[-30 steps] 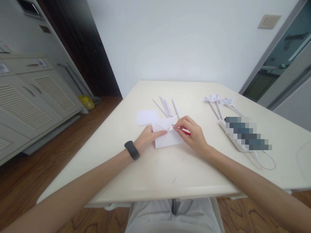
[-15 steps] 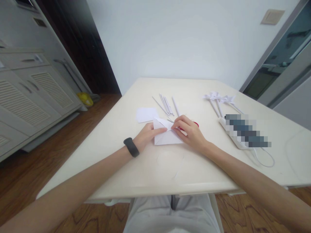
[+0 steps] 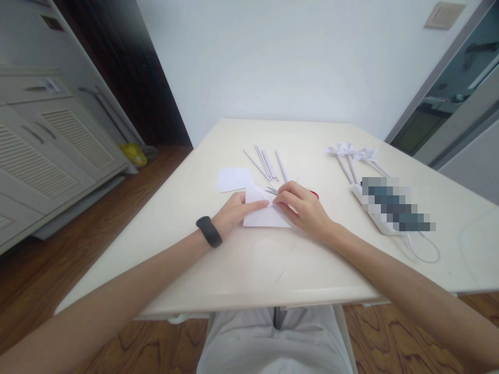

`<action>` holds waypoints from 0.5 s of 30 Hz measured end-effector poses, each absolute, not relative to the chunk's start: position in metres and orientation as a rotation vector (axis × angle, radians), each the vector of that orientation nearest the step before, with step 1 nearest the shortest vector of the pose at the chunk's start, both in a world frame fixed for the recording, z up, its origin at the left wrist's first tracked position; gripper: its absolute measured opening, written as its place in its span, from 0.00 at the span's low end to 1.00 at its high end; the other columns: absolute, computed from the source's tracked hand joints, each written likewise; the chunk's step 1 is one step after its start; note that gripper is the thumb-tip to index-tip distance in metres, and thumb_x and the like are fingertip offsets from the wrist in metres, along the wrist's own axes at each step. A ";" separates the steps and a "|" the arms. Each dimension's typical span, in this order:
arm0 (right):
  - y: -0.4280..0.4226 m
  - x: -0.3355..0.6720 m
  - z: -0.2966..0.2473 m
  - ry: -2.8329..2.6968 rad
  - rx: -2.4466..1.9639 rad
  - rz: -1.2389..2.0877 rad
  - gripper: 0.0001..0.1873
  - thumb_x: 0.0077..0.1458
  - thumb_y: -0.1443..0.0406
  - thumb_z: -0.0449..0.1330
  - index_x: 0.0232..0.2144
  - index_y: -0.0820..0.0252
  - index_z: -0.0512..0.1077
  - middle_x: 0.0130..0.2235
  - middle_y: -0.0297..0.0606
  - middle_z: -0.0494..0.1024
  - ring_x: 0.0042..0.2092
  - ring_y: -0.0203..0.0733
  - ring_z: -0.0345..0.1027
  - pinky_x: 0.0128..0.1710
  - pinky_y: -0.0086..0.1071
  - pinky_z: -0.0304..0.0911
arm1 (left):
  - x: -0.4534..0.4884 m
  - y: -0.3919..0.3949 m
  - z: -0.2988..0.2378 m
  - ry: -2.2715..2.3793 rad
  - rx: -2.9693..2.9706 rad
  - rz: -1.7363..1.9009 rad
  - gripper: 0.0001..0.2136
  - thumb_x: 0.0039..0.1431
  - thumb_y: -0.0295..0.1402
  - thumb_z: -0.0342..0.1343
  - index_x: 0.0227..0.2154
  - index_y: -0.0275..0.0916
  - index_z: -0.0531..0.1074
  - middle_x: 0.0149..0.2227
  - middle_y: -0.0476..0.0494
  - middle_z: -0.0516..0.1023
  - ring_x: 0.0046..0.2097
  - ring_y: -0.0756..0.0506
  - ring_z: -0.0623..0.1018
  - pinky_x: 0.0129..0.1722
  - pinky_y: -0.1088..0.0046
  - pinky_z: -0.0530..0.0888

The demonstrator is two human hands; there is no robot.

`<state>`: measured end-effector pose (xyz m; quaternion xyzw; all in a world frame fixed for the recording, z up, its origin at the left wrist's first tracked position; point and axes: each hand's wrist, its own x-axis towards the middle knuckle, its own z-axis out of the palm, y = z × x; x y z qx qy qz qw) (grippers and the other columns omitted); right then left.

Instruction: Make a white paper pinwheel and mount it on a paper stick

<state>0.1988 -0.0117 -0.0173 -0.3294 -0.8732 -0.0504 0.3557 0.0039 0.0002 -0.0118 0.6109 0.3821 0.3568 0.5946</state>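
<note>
A folded white paper (image 3: pixel 262 218) lies on the cream table (image 3: pixel 273 265) in front of me. My left hand (image 3: pixel 233 212), with a black band on the wrist, pinches the paper's left side, its index finger stretched along the top. My right hand (image 3: pixel 304 209) is closed round red-handled scissors (image 3: pixel 314 195). The metal blades stick out at the paper's upper edge, close to my left fingertip. Most of the scissors is hidden under my fingers.
A small white sheet (image 3: pixel 233 179) and several rolled paper sticks (image 3: pixel 265 163) lie behind the hands. Paper pinwheels (image 3: pixel 351 153) rest at the back right, beside a white power strip (image 3: pixel 384 226) with a cable (image 3: pixel 424 252). Cabinets (image 3: pixel 42 150) stand on the left.
My right hand has slid with the scissors a little left and away along the paper's upper edge. The paper's top flap now stands up slightly. My left hand has stayed on the paper.
</note>
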 end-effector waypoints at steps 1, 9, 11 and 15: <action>-0.012 0.199 -0.017 -2.259 -0.853 -0.138 0.09 0.59 0.69 0.48 0.35 0.60 0.68 0.38 0.42 0.68 0.37 0.39 0.62 0.33 0.32 0.58 | 0.004 0.000 -0.012 0.887 1.423 0.829 0.16 0.47 0.41 0.60 0.36 0.35 0.72 0.37 0.42 0.78 0.39 0.42 0.76 0.37 0.67 0.70; -0.013 0.199 -0.016 -2.285 -0.870 -0.139 0.11 0.59 0.69 0.46 0.34 0.59 0.69 0.38 0.43 0.68 0.38 0.41 0.62 0.34 0.33 0.57 | 0.005 -0.002 -0.010 0.895 1.453 0.828 0.17 0.47 0.40 0.59 0.39 0.35 0.72 0.40 0.39 0.78 0.40 0.41 0.76 0.37 0.67 0.71; -0.013 0.198 -0.016 -2.282 -0.876 -0.107 0.10 0.59 0.68 0.47 0.34 0.59 0.69 0.39 0.43 0.68 0.39 0.42 0.62 0.35 0.34 0.58 | 0.005 -0.002 -0.009 0.900 1.462 0.830 0.17 0.48 0.39 0.60 0.40 0.35 0.73 0.41 0.39 0.77 0.41 0.41 0.76 0.37 0.67 0.72; -0.017 0.195 -0.013 -2.226 -0.911 0.010 0.07 0.58 0.67 0.49 0.36 0.58 0.67 0.40 0.42 0.67 0.39 0.42 0.62 0.36 0.34 0.59 | 0.005 -0.003 -0.007 0.916 1.489 0.839 0.19 0.48 0.39 0.59 0.42 0.34 0.72 0.43 0.39 0.77 0.42 0.41 0.76 0.38 0.68 0.73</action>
